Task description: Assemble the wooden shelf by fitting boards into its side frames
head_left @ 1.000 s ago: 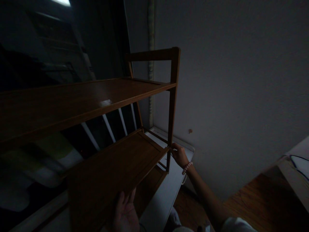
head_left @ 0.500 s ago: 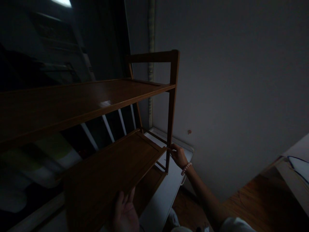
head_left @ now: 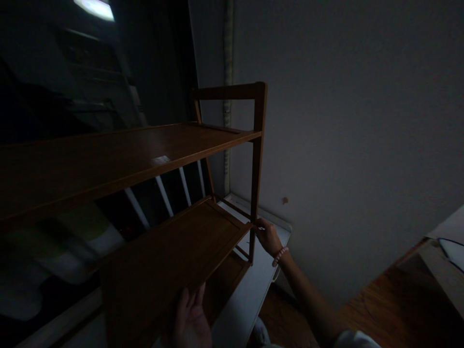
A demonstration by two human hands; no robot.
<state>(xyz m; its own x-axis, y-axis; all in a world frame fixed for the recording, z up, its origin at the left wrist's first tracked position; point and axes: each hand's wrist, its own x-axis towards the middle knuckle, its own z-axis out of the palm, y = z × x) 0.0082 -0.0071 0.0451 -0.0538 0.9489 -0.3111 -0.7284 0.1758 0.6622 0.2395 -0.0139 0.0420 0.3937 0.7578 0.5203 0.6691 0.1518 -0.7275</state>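
Note:
A brown wooden shelf rack stands before me, with a top board [head_left: 145, 150], a middle board [head_left: 174, 246] and a lower board [head_left: 232, 275]. My left hand [head_left: 194, 319] is at the front edge of the middle board, palm turned up and fingers against the edge, supporting it. At the rack's front right post [head_left: 256, 179], my right hand [head_left: 268, 238] has its fingertips pinched together where the middle board's corner meets the post. Whatever those fingertips hold is too small and dark to make out. A pink bead bracelet [head_left: 280, 256] circles the right wrist.
The rack stands on a white cabinet top [head_left: 235, 304]. A plain wall [head_left: 348, 145] rises at the right, with a wrapped pipe [head_left: 227, 106] in the corner. Dark window glass [head_left: 155, 63] and white bars [head_left: 165, 195] lie behind. Wooden floor [head_left: 380, 299] shows at lower right.
The view has shifted slightly, so the rack appears a little lower. Both hands keep their places, the left at the middle board's edge and the right at the post.

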